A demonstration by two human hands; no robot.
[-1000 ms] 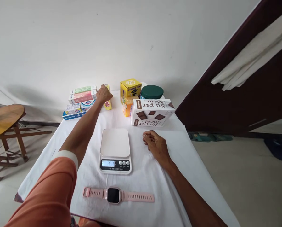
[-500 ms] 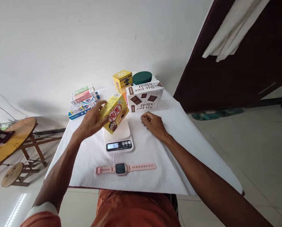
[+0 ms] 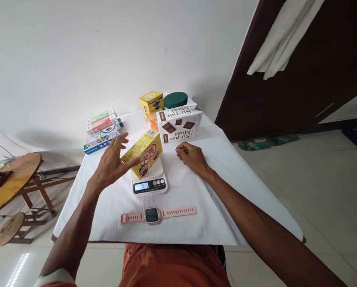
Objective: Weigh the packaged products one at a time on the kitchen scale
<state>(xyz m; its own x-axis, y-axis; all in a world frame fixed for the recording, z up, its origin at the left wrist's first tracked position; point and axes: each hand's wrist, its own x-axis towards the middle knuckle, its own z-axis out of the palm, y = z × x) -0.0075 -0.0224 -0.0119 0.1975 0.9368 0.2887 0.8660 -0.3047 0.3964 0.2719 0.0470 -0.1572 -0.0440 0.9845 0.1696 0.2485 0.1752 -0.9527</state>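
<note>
A: What lies nearest the person?

B: A watch (image 3: pixel 152 215) with a pink strap, stretched out flat on the white cloth (image 3: pixel 202 217). Just past it is the scale (image 3: pixel 150 186), its display reading 363.

A: And the left hand (image 3: pixel 111 164)?

B: Opened wide, at the left side of the yellow box (image 3: pixel 143 146). The fingers are spread and clear of the carton; the thumb alone crosses its printed front. Whether it presses there, I can't tell.

A: So where exactly is that box?

B: On the scale's plate, turned at a slant. I can't tell if its full weight rests there.

A: The right hand (image 3: pixel 193 156)?

B: Loosely clenched on the cloth to the right of the scale, apart from it, fingers folded in and thumb against them.

A: Farther back?

B: Blue-and-white cartons (image 3: pixel 99 139) on the left, the white Su-per Meal box (image 3: pixel 181 123) beyond the right hand, then a yellow COME ON box (image 3: pixel 151 103) beside a green-lidded tub (image 3: pixel 175 99) near the wall (image 3: pixel 121 56).
</note>
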